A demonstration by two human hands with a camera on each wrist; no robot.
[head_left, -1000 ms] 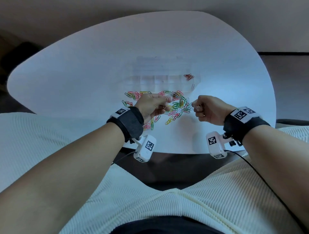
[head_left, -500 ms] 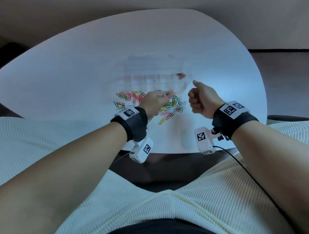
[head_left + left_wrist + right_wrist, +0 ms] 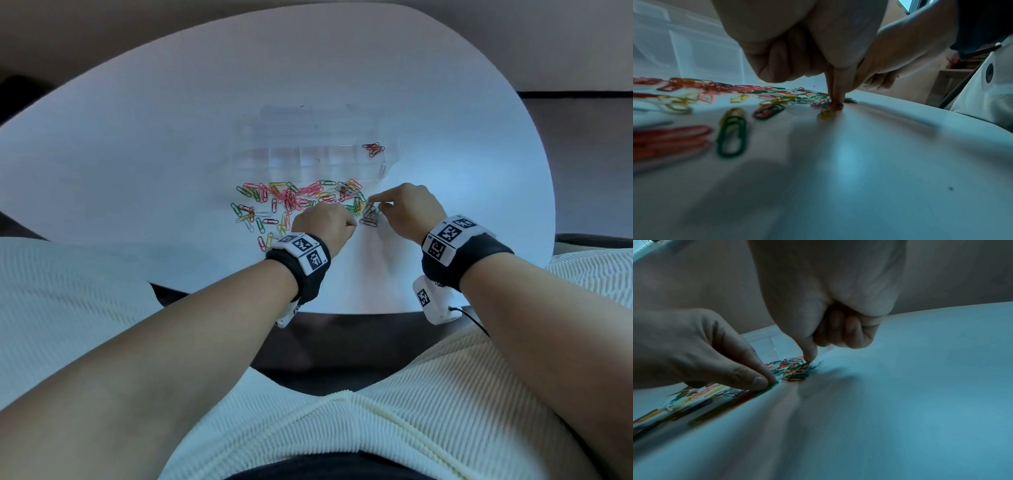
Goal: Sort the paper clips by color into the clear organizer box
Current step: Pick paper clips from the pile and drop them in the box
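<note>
Coloured paper clips (image 3: 301,202) under both hands (image 3: 325,222).

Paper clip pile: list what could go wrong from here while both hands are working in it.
1. The paper clip pile is tangled with colors overlapping, so the left hand pinching at its edge may lift several linked clips of mixed colors.
2. The clear organizer box is nearly invisible against the white table; a clip could land in the wrong compartment rather than with the red clips.
3. The right hand and the left work close together and may bump, scattering clips.
</note>
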